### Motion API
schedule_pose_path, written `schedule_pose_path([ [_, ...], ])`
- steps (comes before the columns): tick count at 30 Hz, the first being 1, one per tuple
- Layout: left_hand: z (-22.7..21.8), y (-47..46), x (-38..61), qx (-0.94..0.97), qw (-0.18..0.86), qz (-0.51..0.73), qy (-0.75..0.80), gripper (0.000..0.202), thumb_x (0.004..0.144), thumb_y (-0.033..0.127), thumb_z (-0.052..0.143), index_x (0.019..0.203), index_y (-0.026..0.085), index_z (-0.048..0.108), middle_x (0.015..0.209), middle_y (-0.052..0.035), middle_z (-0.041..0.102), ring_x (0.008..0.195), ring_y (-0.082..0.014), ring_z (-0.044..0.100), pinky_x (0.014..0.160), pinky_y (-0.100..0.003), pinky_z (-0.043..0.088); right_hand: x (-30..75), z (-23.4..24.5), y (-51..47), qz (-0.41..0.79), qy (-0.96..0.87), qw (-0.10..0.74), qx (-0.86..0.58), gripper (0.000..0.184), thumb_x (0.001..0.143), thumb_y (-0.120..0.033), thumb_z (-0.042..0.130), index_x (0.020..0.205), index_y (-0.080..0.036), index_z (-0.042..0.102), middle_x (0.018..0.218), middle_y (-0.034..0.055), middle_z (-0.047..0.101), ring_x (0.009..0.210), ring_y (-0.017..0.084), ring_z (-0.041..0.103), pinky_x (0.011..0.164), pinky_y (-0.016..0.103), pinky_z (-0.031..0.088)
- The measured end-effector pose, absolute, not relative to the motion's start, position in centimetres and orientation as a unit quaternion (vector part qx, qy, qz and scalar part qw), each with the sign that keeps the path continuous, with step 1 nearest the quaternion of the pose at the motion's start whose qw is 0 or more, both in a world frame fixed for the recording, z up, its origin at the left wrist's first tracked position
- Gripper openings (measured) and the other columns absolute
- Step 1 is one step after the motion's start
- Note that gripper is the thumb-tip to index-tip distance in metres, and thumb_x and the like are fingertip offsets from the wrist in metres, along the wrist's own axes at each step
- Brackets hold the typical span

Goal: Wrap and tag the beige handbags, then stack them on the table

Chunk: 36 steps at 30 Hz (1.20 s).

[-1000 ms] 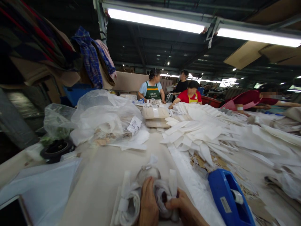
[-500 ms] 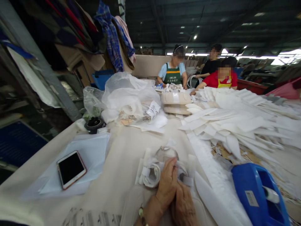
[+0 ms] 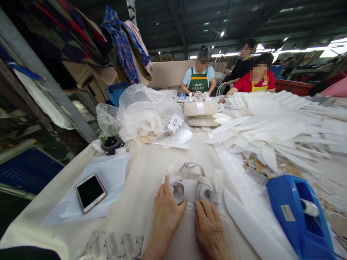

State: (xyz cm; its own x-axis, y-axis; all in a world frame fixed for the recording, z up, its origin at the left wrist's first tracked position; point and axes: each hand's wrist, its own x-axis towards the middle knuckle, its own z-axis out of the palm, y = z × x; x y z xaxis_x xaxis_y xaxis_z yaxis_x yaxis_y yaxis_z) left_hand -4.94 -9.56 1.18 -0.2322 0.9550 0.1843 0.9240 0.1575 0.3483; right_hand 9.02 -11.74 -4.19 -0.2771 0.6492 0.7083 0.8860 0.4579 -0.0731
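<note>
In front of me lies a flat beige fabric piece point(image 3: 189, 231), perhaps a bag panel, with a seamed edge. At its far end are two rolled light straps, a left roll point(image 3: 179, 190) and a right roll point(image 3: 204, 189), and a pale loop handle point(image 3: 192, 169) stands between and beyond them. My left hand point(image 3: 168, 207) is open, its fingers stretched along the left roll and its thumb spread towards the middle. My right hand point(image 3: 211, 224) lies palm down on the fabric just below the right roll, fingers extended and slightly bent.
To the left, a phone point(image 3: 90, 192) lies on pale sheets point(image 3: 114, 173). A plastic bag point(image 3: 146, 104) and a black round object point(image 3: 111, 144) sit farther back. White strips point(image 3: 271, 126) pile up at right, near a blue container point(image 3: 298, 213). Several co-workers point(image 3: 200, 77) are across the table.
My hands were close together over the middle of the fabric piece; now they are apart, the left at the left roll, the right below the right roll. The view has shifted slightly.
</note>
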Motion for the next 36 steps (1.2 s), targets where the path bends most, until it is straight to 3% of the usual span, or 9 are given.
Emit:
schedule_pose_path([
  [4, 1.9, -9.0, -5.0, 0.603, 0.054, 0.190, 0.773, 0.087, 0.065, 0.025, 0.074, 0.136, 0.006, 0.027, 0.118, -0.0166, 0.052, 0.109, -0.0295, 0.052, 0.089, -0.039, 0.045, 9.0, -3.7, -11.8, -0.163, -0.779, 0.353, -0.492, 0.034, 0.082, -0.001, 0.034, 0.100, -0.009, 0.061, 0.093, 0.0142, 0.062, 0.090, 0.026, 0.055, 0.077, 0.039, 0.049],
  [8, 0.8, -9.2, -5.6, 0.636, -0.039, 0.191, 0.747, 0.087, 0.069, 0.030, 0.071, 0.138, 0.007, 0.024, 0.110, -0.0159, 0.054, 0.100, -0.0303, 0.056, 0.080, -0.040, 0.048, 8.8, -3.6, -11.9, -0.147, -0.780, 0.353, -0.495, 0.035, 0.079, 0.000, 0.034, 0.100, -0.009, 0.061, 0.094, 0.0143, 0.062, 0.091, 0.026, 0.054, 0.078, 0.039, 0.050],
  [11, -0.1, -9.8, -5.3, 0.671, -0.140, 0.254, 0.683, 0.082, 0.077, 0.040, 0.064, 0.139, 0.005, 0.023, 0.124, -0.0238, 0.047, 0.113, -0.0376, 0.048, 0.087, -0.050, 0.045, 8.7, -3.6, -11.9, -0.125, -0.781, 0.355, -0.498, 0.038, 0.078, 0.001, 0.034, 0.102, -0.012, 0.060, 0.093, 0.0123, 0.061, 0.087, 0.024, 0.054, 0.075, 0.037, 0.050],
  [13, -0.2, -9.8, -4.2, 0.710, -0.153, 0.336, 0.600, 0.063, 0.085, 0.032, 0.053, 0.137, 0.007, 0.028, 0.135, -0.0228, 0.040, 0.126, -0.0350, 0.037, 0.098, -0.050, 0.039, 8.6, -3.6, -11.9, -0.097, -0.787, 0.351, -0.497, 0.038, 0.078, 0.001, 0.037, 0.104, -0.014, 0.059, 0.092, 0.0109, 0.060, 0.083, 0.023, 0.054, 0.072, 0.036, 0.051],
  [15, 0.0, -8.7, -2.4, 0.755, -0.077, 0.359, 0.544, 0.042, 0.088, 0.014, 0.038, 0.130, 0.012, 0.040, 0.132, -0.0164, 0.046, 0.127, -0.0248, 0.039, 0.103, -0.042, 0.037, 8.6, -3.4, -11.9, -0.065, -0.796, 0.351, -0.488, 0.036, 0.078, 0.000, 0.039, 0.103, -0.016, 0.059, 0.091, 0.0099, 0.059, 0.081, 0.023, 0.053, 0.071, 0.036, 0.051],
  [18, 0.3, -5.1, 0.1, 0.764, 0.064, 0.264, 0.585, 0.039, 0.082, -0.001, 0.032, 0.109, 0.013, 0.057, 0.112, -0.0117, 0.060, 0.109, -0.0182, 0.054, 0.097, -0.036, 0.043, 8.7, -2.9, -12.0, -0.033, -0.797, 0.366, -0.480, 0.034, 0.077, 0.000, 0.039, 0.099, -0.015, 0.059, 0.092, 0.0112, 0.059, 0.080, 0.023, 0.051, 0.069, 0.037, 0.051],
  [23, -0.4, 0.7, 1.4, 0.745, 0.106, 0.176, 0.634, 0.007, 0.088, 0.014, 0.054, 0.087, 0.011, 0.060, 0.090, -0.0044, 0.063, 0.088, -0.0170, 0.061, 0.082, -0.037, 0.050, 8.9, -2.4, -12.2, 0.001, -0.785, 0.378, -0.491, 0.037, 0.072, 0.002, 0.038, 0.100, -0.012, 0.058, 0.092, 0.0123, 0.058, 0.083, 0.023, 0.050, 0.072, 0.035, 0.049],
  [26, -0.9, 1.6, 1.0, 0.750, 0.109, 0.143, 0.637, 0.013, 0.089, 0.023, 0.058, 0.083, 0.012, 0.060, 0.086, -0.0021, 0.062, 0.083, -0.0156, 0.061, 0.079, -0.036, 0.051, 8.8, -2.6, -12.3, 0.009, -0.775, 0.378, -0.507, 0.032, 0.069, 0.002, 0.041, 0.092, -0.014, 0.059, 0.089, 0.0100, 0.058, 0.082, 0.023, 0.050, 0.074, 0.035, 0.048],
  [36, 0.0, 0.7, 2.0, 0.741, 0.048, 0.129, 0.657, 0.030, 0.088, 0.008, 0.033, 0.094, 0.012, 0.062, 0.094, -0.0102, 0.064, 0.091, -0.0207, 0.059, 0.082, -0.033, 0.046, 8.2, -4.3, -11.8, 0.046, -0.799, 0.363, -0.477, 0.026, 0.079, -0.009, 0.049, 0.102, -0.013, 0.059, 0.094, 0.0098, 0.060, 0.089, 0.023, 0.051, 0.083, 0.038, 0.044],
])
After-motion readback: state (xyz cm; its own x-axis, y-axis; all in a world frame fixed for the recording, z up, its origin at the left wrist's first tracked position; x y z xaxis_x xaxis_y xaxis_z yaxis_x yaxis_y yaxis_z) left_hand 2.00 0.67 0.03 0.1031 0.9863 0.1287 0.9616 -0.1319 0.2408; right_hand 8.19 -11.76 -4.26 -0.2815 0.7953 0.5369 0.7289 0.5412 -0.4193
